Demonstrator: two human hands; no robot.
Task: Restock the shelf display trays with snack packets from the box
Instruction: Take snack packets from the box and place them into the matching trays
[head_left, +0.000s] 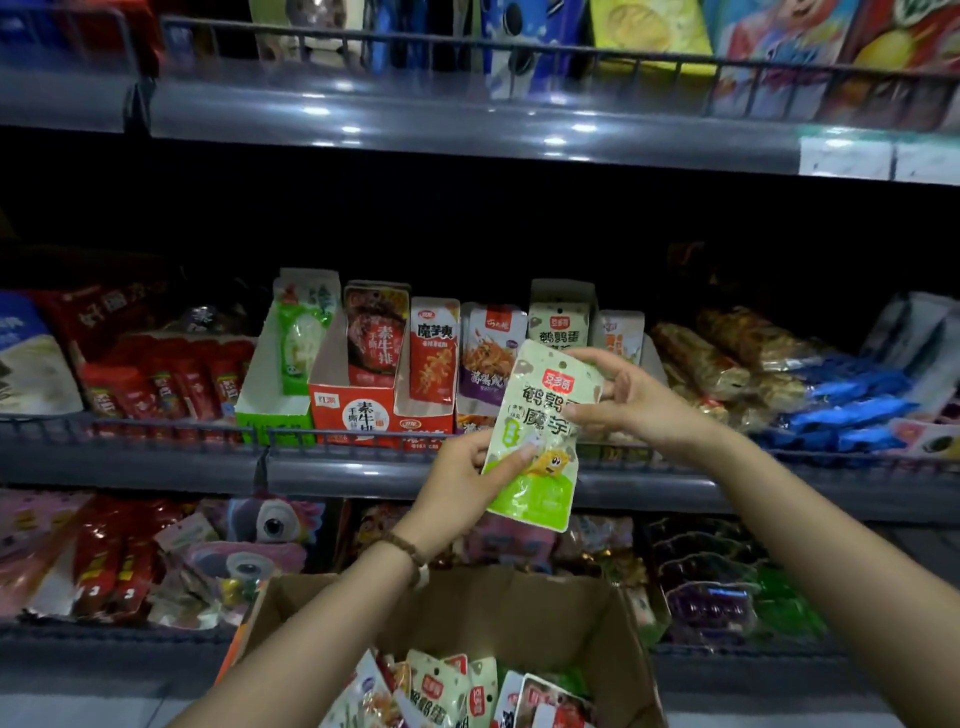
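Observation:
Both my hands hold one green-and-white snack packet (540, 431) upright in front of the middle shelf. My left hand (467, 478) grips its lower left edge, and my right hand (623, 395) pinches its upper right side. Behind it stands a display tray (561, 306) with matching green-white packets. To the left of that stand a purple tray (488, 358), a red tray (431, 358), another red tray (363, 400) and a green tray (280, 379). Below my arms is the open cardboard box (467, 603) with several mixed packets (447, 686) inside.
A wire rail (156, 426) runs along the middle shelf front. Red sachets (156, 384) lie at the left, brown and blue wrapped snacks (779, 379) at the right. The upper shelf (467, 119) overhangs. The lower shelf holds toys and bags (249, 540).

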